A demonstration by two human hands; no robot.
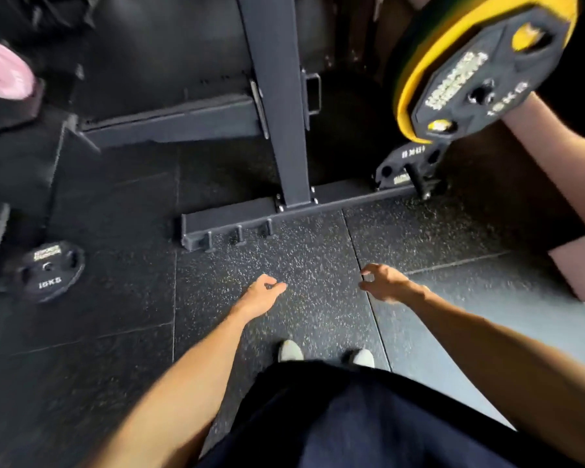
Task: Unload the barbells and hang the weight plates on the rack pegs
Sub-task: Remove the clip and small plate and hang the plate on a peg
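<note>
Both my hands hang over the speckled rubber floor and hold nothing. My left hand (262, 293) and my right hand (384, 282) have loosely curled fingers. At the upper right a black 15 kg plate (477, 82) sits against a yellow plate (419, 96) on a peg or bar end. A smaller black plate (407, 163) hangs low beside the rack's foot. Another black 15 kg plate (49, 270) lies flat on the floor at the left. The dark rack upright (277, 96) rises ahead of me.
The rack's base beam (244, 217) crosses the floor ahead of my white shoes (289, 351). Another person's bare leg (554, 170) stands at the right. A pink roll (4, 74) sits at the upper left on dark equipment.
</note>
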